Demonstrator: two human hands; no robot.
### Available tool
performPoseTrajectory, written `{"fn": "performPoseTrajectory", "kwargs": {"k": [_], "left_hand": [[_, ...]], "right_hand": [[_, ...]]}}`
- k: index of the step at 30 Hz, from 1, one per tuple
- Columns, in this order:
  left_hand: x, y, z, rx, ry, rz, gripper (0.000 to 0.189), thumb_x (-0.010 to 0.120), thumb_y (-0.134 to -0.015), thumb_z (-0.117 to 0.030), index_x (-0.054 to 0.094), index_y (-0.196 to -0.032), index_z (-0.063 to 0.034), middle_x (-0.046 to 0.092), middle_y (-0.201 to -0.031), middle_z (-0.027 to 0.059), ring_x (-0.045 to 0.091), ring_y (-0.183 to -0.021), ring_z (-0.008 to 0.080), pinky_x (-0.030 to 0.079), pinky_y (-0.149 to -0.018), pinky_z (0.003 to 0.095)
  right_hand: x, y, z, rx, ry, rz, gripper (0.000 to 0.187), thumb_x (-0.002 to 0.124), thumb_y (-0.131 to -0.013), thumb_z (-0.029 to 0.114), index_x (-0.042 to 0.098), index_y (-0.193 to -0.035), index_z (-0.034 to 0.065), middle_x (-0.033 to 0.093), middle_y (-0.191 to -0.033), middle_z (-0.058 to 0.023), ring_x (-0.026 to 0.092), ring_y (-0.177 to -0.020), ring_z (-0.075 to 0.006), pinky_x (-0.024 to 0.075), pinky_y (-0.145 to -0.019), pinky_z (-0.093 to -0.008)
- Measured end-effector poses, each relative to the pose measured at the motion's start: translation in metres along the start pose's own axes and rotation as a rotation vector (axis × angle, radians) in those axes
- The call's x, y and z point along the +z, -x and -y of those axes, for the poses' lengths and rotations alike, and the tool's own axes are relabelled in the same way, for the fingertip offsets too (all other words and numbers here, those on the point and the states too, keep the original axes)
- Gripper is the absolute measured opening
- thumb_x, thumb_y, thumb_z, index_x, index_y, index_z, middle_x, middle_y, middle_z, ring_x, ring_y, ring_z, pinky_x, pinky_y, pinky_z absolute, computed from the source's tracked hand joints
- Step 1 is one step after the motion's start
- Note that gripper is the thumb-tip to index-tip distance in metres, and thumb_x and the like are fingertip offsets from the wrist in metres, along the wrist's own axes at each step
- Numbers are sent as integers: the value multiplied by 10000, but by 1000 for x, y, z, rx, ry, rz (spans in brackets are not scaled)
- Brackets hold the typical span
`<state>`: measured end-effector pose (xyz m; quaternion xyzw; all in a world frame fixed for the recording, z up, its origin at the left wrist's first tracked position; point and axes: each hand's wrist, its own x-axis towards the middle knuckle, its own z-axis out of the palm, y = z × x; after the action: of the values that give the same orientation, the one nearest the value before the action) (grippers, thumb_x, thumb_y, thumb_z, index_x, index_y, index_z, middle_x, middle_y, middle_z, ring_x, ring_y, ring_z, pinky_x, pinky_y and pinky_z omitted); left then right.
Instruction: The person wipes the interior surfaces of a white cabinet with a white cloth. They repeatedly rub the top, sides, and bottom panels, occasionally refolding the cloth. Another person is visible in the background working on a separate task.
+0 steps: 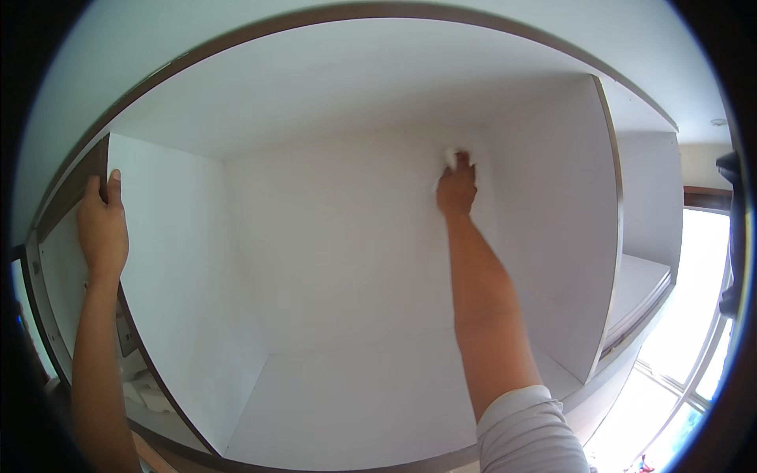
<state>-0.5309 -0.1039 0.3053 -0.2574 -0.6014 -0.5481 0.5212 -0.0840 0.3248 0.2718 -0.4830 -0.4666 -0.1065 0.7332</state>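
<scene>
A wide white cabinet compartment opens in front of me. My right hand reaches deep inside and presses a white cloth to the back wall, near the upper right corner. Most of the cloth is hidden behind the hand, and its exact kind is hard to tell. On the left, my left hand grips the brown front edge of the left divider panel near its top, thumb on one side and fingers on the other.
A right divider panel separates a smaller compartment. Beyond it is a bright window. Behind my left arm, another compartment holds a white crumpled item and a wall plate. A brown trim runs along the top.
</scene>
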Motion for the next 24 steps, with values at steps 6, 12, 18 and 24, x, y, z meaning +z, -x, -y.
{"fn": "performPoseTrajectory", "kwargs": {"k": [6, 12, 18, 24], "left_hand": [[-4, 5, -4, 4, 4, 47, 738, 471, -1124, -534, 536, -1483, 107, 647, -1403, 325, 617, -1334, 461, 483, -1138, 492], [0, 2, -2, 60, 32, 8, 721, 457, -1132, -533, 558, -1449, 107, 667, -1368, 320, 634, -1299, 474, 503, -1102, 508], [10, -8, 13, 36, -73, 79, 712, 438, -1134, -548, 546, -1485, 62, 682, -1359, 292, 641, -1289, 465, 508, -1094, 506], [20, -13, 21, 84, -18, -34, 672, 436, -1135, -548, 588, -1414, 45, 714, -1262, 293, 681, -1190, 474, 537, -1006, 524]], "right_hand": [[-85, -77, 80, 505, -1753, -71, 457, 493, -1123, 446, 584, -1430, 121, 623, -1376, -66, 621, -1184, -250, 517, -1008, -400], [-96, -13, 186, -7, -1041, -474, 737, 463, -1097, 206, 78, -1705, 45, 328, -1712, -163, 375, -1562, -367, 320, -1276, -441], [-111, -25, 150, 228, -1191, 34, 829, 461, -1044, 66, -53, -1684, -52, 182, -1757, -276, 333, -1582, -420, 237, -1321, -465], [-82, -17, 157, -257, -498, -449, 745, 477, -1021, 45, 108, -1652, -99, 410, -1627, -336, 450, -1495, -428, 353, -1254, -499]]}}
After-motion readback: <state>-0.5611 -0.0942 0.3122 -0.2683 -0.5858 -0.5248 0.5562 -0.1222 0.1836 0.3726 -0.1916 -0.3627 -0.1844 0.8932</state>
